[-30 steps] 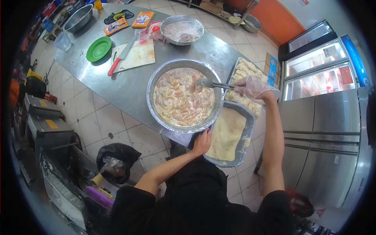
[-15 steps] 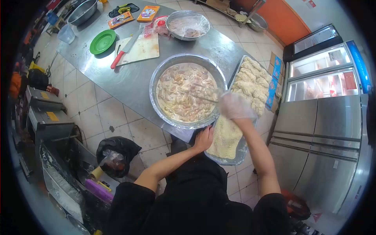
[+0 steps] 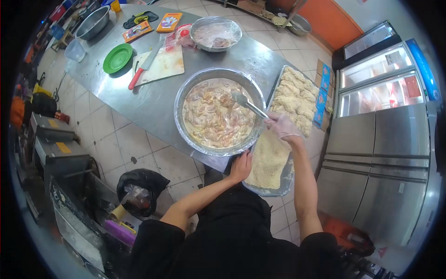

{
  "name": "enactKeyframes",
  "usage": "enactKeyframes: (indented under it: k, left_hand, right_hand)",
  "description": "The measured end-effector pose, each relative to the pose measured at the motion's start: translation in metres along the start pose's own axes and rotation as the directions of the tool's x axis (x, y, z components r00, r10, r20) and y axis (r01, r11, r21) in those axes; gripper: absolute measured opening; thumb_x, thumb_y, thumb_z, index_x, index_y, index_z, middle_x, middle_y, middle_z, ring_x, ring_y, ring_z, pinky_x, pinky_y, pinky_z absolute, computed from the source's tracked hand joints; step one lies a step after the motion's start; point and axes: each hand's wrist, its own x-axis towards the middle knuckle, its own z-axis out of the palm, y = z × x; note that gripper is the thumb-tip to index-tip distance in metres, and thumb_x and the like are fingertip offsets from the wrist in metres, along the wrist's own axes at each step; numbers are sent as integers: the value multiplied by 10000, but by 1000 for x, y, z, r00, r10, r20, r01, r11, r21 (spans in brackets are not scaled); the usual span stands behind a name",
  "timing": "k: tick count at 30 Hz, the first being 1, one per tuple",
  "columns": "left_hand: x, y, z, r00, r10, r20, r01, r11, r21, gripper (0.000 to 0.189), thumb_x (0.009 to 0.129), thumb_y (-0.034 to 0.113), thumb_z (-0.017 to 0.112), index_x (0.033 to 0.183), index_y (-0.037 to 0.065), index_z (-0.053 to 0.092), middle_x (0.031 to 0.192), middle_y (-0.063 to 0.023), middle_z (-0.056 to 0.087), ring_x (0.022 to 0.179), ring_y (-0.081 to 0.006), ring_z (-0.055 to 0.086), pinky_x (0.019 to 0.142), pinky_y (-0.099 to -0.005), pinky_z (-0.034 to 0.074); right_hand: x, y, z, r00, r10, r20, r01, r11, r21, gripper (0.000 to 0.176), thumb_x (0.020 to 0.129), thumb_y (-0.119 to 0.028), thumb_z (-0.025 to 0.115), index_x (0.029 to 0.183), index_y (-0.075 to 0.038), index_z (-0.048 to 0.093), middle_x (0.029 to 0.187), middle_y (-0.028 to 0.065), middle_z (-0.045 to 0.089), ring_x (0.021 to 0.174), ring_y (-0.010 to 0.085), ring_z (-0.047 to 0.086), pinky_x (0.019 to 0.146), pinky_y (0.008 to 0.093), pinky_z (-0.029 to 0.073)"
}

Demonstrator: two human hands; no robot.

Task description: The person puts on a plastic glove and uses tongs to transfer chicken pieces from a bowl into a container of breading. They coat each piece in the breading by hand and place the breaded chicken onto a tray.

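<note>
My right hand [image 3: 282, 125], in a clear plastic glove, is closed around metal tongs [image 3: 253, 108]. The tongs' tips rest at the surface of the mix in a wide metal bowl [image 3: 180, 122], which holds pieces of raw meat [image 3: 218, 116] in a pale, wet batter. To the right of the bowl lies a long tray [image 3: 272, 191]; crumb-coated pieces [image 3: 295, 95] fill its far part, and loose yellowish crumbs [image 3: 267, 162] cover the near part. My bare left hand [image 3: 241, 166] is curled at the tray's left edge, just below the bowl's rim.
On the steel table [image 3: 111, 95] are a cutting board [image 3: 169, 65] with a red-handled knife [image 3: 138, 76], a green plate [image 3: 118, 58] and a film-covered bowl [image 3: 216, 35]. A black bag [image 3: 144, 186] stands on the floor at left. Steel fridges [image 3: 376, 158] line the right.
My right hand and the tongs were blurred with motion; now they show sharply, the tongs angled farther up and across the bowl. My left hand stays at the tray's edge.
</note>
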Motion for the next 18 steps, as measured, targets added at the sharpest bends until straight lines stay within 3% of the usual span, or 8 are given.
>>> enactKeyframes:
  k: [5, 8, 12, 14, 15, 16, 17, 18]
  left_hand:
    - [5, 6, -6, 999, 4, 38, -3, 999, -41, 493, 1042, 363, 356, 1279, -37, 520, 1082, -333, 623, 1045, -490, 587, 912, -525, 442]
    - [7, 0, -2, 998, 70, 1, -70, 996, -51, 487, 1041, 345, 362, 1267, -57, 518, 1069, -328, 629, 1032, -495, 591, 905, -521, 447]
    - [8, 8, -5, 997, 71, 27, -69, 995, -77, 481, 1038, 321, 370, 1274, -66, 531, 1156, -331, 610, 1086, -494, 573, 932, -520, 449]
    - [7, 10, -6, 998, 45, 49, -42, 997, -65, 491, 1041, 323, 362, 1302, -68, 504, 1185, -336, 595, 1114, -499, 555, 958, -521, 430]
    - [8, 10, -8, 997, 26, 71, -22, 998, -57, 494, 1042, 324, 358, 1310, -69, 494, 1195, -337, 590, 1127, -500, 548, 968, -521, 423]
    - [8, 10, -8, 996, 5, 90, -1, 999, -48, 498, 1042, 324, 355, 1319, -70, 483, 1204, -338, 585, 1139, -501, 540, 978, -521, 416]
    - [8, 4, -2, 993, 115, -5, -115, 992, -53, 445, 1044, 300, 364, 1242, -73, 504, 1089, -343, 591, 1042, -501, 559, 885, -510, 434]
    - [8, 5, -3, 994, 114, 4, -113, 992, -48, 445, 1044, 300, 364, 1242, -73, 504, 1089, -343, 591, 1042, -501, 559, 885, -510, 434]
  right_hand:
    - [-68, -3, -36, 993, 120, 2, -112, 922, 371, 360, 923, -234, 647, 1238, -60, 671, 724, -33, 521, 691, 76, 485, 645, 243, 416]
    - [-120, 12, -42, 987, 120, -105, -59, 887, 459, 409, 920, -241, 661, 1266, -25, 648, 752, -43, 552, 699, 68, 502, 618, 242, 416]
    - [-198, 15, -53, 937, 321, -135, -221, 849, 480, 443, 917, -261, 663, 1297, -36, 628, 768, -8, 579, 695, 85, 521, 600, 273, 428]
    - [-222, 17, -51, 905, 304, -298, -254, 947, 195, 403, 919, -247, 645, 1258, -28, 639, 807, 80, 626, 686, 156, 564, 619, 300, 450]
    - [-229, 14, -46, 900, 316, -300, -262, 943, 205, 403, 919, -247, 645, 1258, -28, 639, 807, 80, 626, 686, 156, 564, 619, 300, 450]
    - [-234, 10, -40, 860, 400, -318, -395, 915, 84, 402, 915, -236, 639, 1257, -25, 626, 842, 136, 639, 713, 215, 599, 648, 336, 474]
    - [-237, 6, -32, 810, 474, -344, -517, 855, -38, 400, 911, -224, 633, 1256, -21, 614, 877, 192, 651, 739, 274, 634, 676, 372, 498]
    - [-236, 7, -19, 807, 481, -342, -521, 853, -29, 400, 911, -224, 633, 1256, -21, 614, 877, 192, 651, 739, 274, 634, 676, 372, 498]
